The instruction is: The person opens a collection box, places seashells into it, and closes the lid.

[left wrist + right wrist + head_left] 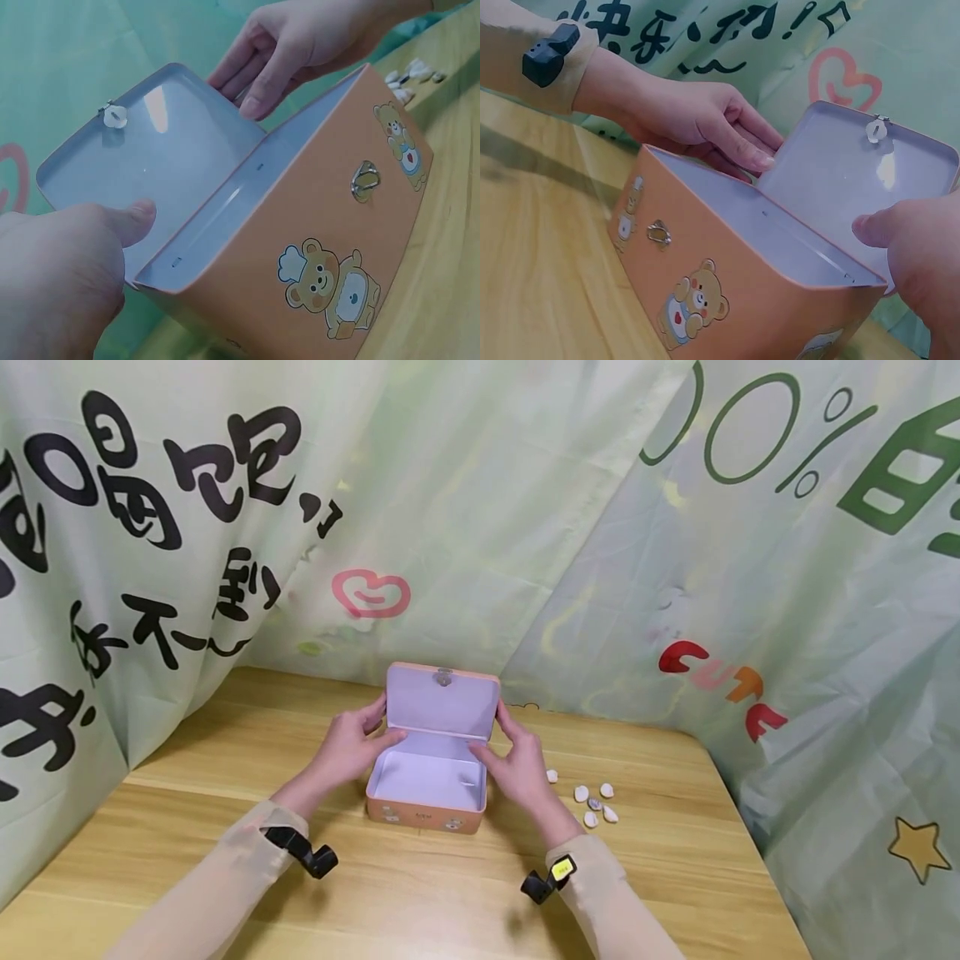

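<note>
An orange tin box with bear pictures stands on the table, its hinged lid raised upright. Pale lavender lines the inside, and a metal clasp sits at the lid's top edge. My left hand holds the lid's left side, thumb in front and fingers behind. On the opposite side, my right hand grips the lid the same way, its thumb near the hinge. The left hand's fingers are hidden behind the lid in the left wrist view. A metal catch is fixed to the box's front wall.
Several small white shell-like pieces lie on the wooden table to the right of the box, one of them darker. A printed curtain hangs behind the table and along both sides. Each wrist wears a small black camera.
</note>
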`<state>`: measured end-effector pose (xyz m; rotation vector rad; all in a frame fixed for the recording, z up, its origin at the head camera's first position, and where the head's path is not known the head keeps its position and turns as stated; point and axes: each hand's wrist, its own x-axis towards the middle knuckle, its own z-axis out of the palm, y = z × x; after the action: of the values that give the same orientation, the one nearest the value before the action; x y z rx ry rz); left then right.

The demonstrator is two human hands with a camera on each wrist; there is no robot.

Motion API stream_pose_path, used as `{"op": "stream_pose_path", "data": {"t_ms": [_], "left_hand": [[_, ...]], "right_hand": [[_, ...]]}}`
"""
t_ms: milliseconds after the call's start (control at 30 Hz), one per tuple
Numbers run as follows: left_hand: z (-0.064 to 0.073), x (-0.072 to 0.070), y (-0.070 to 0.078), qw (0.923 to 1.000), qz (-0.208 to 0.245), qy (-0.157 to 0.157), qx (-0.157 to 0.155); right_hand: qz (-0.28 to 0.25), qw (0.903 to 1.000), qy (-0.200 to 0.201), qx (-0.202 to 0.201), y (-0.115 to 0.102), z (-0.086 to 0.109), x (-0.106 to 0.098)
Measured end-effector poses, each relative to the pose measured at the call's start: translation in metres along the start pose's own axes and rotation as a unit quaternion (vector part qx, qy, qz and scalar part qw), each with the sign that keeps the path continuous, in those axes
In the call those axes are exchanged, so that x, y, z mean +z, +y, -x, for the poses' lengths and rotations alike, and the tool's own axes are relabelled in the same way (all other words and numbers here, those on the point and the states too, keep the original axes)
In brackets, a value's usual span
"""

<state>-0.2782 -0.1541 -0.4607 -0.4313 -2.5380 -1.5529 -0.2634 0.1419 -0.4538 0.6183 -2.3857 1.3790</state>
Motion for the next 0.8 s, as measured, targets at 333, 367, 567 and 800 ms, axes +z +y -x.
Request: {"op": "stream_pose_path", "data": {"t_ms": [333,367,567,800], "left_hand": [[-0.014,0.007,-0.009,0.9992,0.008,0.030,-0.025],[-0.014,0.007,-0.009,0.9990,0.013,0.032,-0.029],[-0.018,0.009,-0.013,0.9983,0.023,0.040,-0.037],[-0.019,0.012,-0.014,0.9975,0.033,0.054,-0.033]], "right_hand": [[-0.010,0.9997,0.007,0.019,0.019,-0.012,0.006],[-0.013,0.9996,0.007,0.023,0.020,-0.013,0.007],[-0.022,0.9991,0.011,0.033,0.028,-0.016,0.009],[-0.028,0.9990,0.021,0.028,0.034,-0.017,0.013]]}}
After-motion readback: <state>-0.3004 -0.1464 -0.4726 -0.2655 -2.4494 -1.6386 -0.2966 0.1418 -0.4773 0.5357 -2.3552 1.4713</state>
